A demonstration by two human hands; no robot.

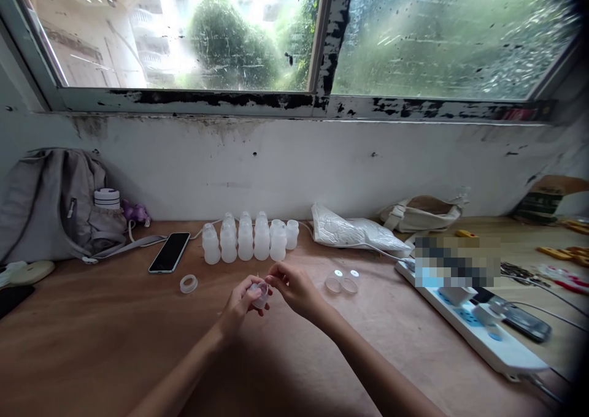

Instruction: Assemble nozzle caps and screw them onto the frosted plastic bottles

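My left hand (243, 298) is wrapped round a small translucent cup-like piece (261, 294) near the middle of the table. Close above its right rim, my right hand (291, 284) is pinched; what its fingertips hold, if anything, is too small to make out. Behind the hands stand several frosted white bottles (245, 240) in rows, most with pointed tops. Two clear round caps (341, 283), with small white discs beside them, lie to the right of my right hand. To the left is a pale ring (188, 284) lying flat.
A phone (169, 252) and a grey backpack (55, 202) are on the left. A white plastic package (356, 228) and a beige bag (421, 213) lie by the wall. On the right, a long power strip (478, 325) holds plugs and cables, with yellow-handled tools (564, 253) beyond.
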